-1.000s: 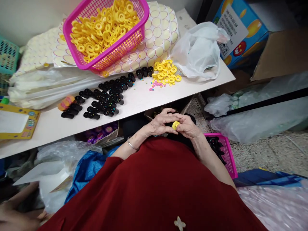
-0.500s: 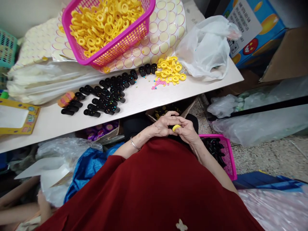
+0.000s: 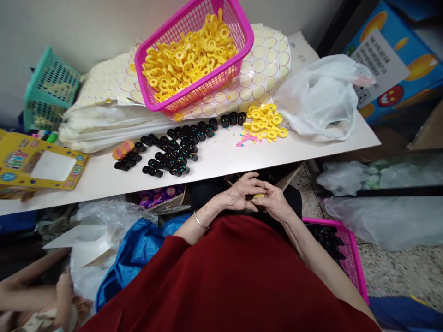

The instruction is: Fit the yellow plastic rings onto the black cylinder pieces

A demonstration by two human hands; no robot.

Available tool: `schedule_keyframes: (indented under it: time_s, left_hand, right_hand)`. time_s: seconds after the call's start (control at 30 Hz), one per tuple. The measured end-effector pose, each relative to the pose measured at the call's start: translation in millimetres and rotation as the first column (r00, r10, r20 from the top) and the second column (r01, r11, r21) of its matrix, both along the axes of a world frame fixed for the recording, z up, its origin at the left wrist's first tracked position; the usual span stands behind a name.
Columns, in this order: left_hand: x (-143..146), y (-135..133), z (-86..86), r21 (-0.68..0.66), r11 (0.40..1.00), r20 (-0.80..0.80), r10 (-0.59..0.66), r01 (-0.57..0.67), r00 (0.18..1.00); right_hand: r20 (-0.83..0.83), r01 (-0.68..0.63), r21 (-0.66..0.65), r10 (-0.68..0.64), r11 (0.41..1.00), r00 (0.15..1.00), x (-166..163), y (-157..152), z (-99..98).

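Note:
In front of my red top, my left hand (image 3: 239, 192) and my right hand (image 3: 276, 203) meet just below the table edge. My right thumb and fingers pinch a small round yellow cap (image 3: 258, 196), seen almost edge-on. The fingers of my left hand curl toward it from the other side; what they close on is hidden. On the table ahead stand several short black tubes (image 3: 173, 154), many with coloured beads in their tops. Loose yellow ring-shaped caps (image 3: 266, 121) lie in a pile right of them, beside tiny pink beads (image 3: 248, 139).
A pink basket (image 3: 142, 87) of yellow caps rests on printed sheets (image 3: 273, 55). A white plastic bag (image 3: 318, 101) sits at the table's right. Left are a yellow carton (image 3: 20, 157) and green basket (image 3: 51, 87). Beside my right arm is another pink basket (image 3: 360, 272) holding black pieces. Another person's arm (image 3: 31, 295) shows lower left.
The camera view has shifted, so the table things appear further right and lower. My hands stay together; the yellow cap has tilted and shows less of its face.

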State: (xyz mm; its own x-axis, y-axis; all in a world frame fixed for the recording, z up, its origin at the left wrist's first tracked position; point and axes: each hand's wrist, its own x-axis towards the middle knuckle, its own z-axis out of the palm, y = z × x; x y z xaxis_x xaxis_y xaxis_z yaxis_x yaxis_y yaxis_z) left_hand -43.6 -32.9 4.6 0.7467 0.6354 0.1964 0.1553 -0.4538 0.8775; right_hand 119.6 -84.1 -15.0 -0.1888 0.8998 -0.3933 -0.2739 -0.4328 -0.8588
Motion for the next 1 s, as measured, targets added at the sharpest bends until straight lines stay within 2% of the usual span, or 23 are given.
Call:
schedule_keyframes:
  time_s: [0.03, 0.07, 0.1, 0.13, 0.17, 0.2, 0.23, 0.27, 0.3, 0.33, 0.37, 0.5, 0.6, 0.7, 0.77, 0.8, 0.87, 0.9, 0.93, 0.97, 1.0]
  left_hand:
    - [-11, 3, 2.5, 0.046, 0.996, 0.002, 0.079, -0.079, 0.997]
    - [-22, 6, 5.7, 0.101, 0.973, -0.006, 0.211, -0.209, 0.977]
    - [-34, 10, 9.2, 0.16, 0.906, -0.022, 0.399, -0.391, 0.917]
    - [-45, 13, 12.8, 0.23, 0.774, -0.04, 0.613, -0.59, 0.789]
    - [-56, 17, 16.2, 0.301, 0.6, -0.067, 0.789, -0.741, 0.611]
    - [-65, 21, 19.1, 0.366, 0.417, -0.093, 0.906, -0.832, 0.413]
    - [-72, 25, 21.5, 0.429, 0.264, -0.119, 0.964, -0.864, 0.236]
    - [-77, 28, 23.3, 0.484, 0.161, -0.146, 0.984, -0.86, 0.102]
    - [-81, 31, 24.6, 0.528, 0.107, -0.175, 0.985, -0.842, 0.016]
    - [-82, 34, 25.4, 0.562, 0.098, -0.207, 0.978, -0.821, -0.025]
    - [-83, 36, 25.8, 0.584, 0.114, -0.24, 0.97, -0.803, -0.038]
    - [-81, 41, 24.9, 0.616, 0.192, -0.332, 0.943, -0.764, -0.03]
    - [-82, 42, 22.2, 0.635, 0.206, -0.329, 0.944, -0.745, -0.019]
    - [-83, 40, 18.5, 0.653, 0.196, -0.246, 0.969, -0.731, 0.04]
    - [-82, 40, 15.8, 0.649, 0.199, -0.169, 0.979, -0.734, 0.115]
    - [-79, 40, 14.2, 0.635, 0.222, -0.136, 0.975, -0.74, 0.175]
    - [-71, 42, 10.2, 0.578, 0.315, -0.088, 0.941, -0.752, 0.327]
    - [-65, 44, 7.7, 0.533, 0.375, -0.072, 0.913, -0.758, 0.401]
    - [-57, 47, 4.9, 0.476, 0.435, -0.061, 0.883, -0.765, 0.465]
    - [-50, 50, 1.9, 0.407, 0.491, -0.058, 0.856, -0.77, 0.514]
    - [-42, 54, -1.2, 0.329, 0.533, -0.057, 0.836, -0.78, 0.546]
  right_hand:
    - [0.12, -0.045, 0.007, 0.044, 0.999, 0.992, 1, 7, -5.0]
    - [0.286, -0.095, 0.012, 0.088, 0.995, 0.954, 2, 15, -10.0]
    - [0.478, -0.163, 0.0, 0.143, 0.987, 0.866, 2, 24, -15.0]
    - [0.67, -0.262, -0.046, 0.224, 0.964, 0.708, 1, 33, -19.6]
    - [0.807, -0.366, -0.131, 0.313, 0.922, 0.5, -1, 43, -23.8]
    - [0.872, -0.45, -0.236, 0.392, 0.861, 0.293, -4, 51, -27.3]
    - [0.883, -0.506, -0.332, 0.451, 0.796, 0.13, -8, 58, -30.3]
    - [0.868, -0.542, -0.406, 0.497, 0.736, 0.025, -12, 63, -32.7]
    - [0.848, -0.566, -0.45, 0.53, 0.69, -0.029, -17, 67, -34.7]
    - [0.834, -0.583, -0.47, 0.55, 0.662, -0.047, -22, 70, -36.4]
    - [0.826, -0.598, -0.476, 0.562, 0.645, -0.052, -26, 71, -37.8]
    - [0.804, -0.661, -0.488, 0.588, 0.57, -0.087, -32, 70, -41.9]
    - [0.813, -0.699, -0.452, 0.578, 0.554, -0.067, -23, 70, -39.2]
    - [0.844, -0.737, -0.369, 0.536, 0.567, -0.01, -6, 71, -25.1]
    - [0.835, -0.754, -0.292, 0.541, 0.588, 0.099, 9, 72, -8.8]
    - [0.794, -0.756, -0.24, 0.571, 0.609, 0.208, 16, 74, 0.4]
    - [0.649, -0.686, -0.134, 0.587, 0.715, 0.485, 28, 79, 17.8]
    - [0.606, -0.625, -0.064, 0.527, 0.778, 0.595, 33, 84, 24.7]
    - [0.607, -0.537, 0.026, 0.413, 0.843, 0.679, 35, 91, 29.7]
    - [0.635, -0.432, 0.136, 0.256, 0.892, 0.728, 35, 99, 32.4]
    - [0.675, -0.339, 0.245, 0.091, 0.908, 0.732, 34, 107, 33.0]
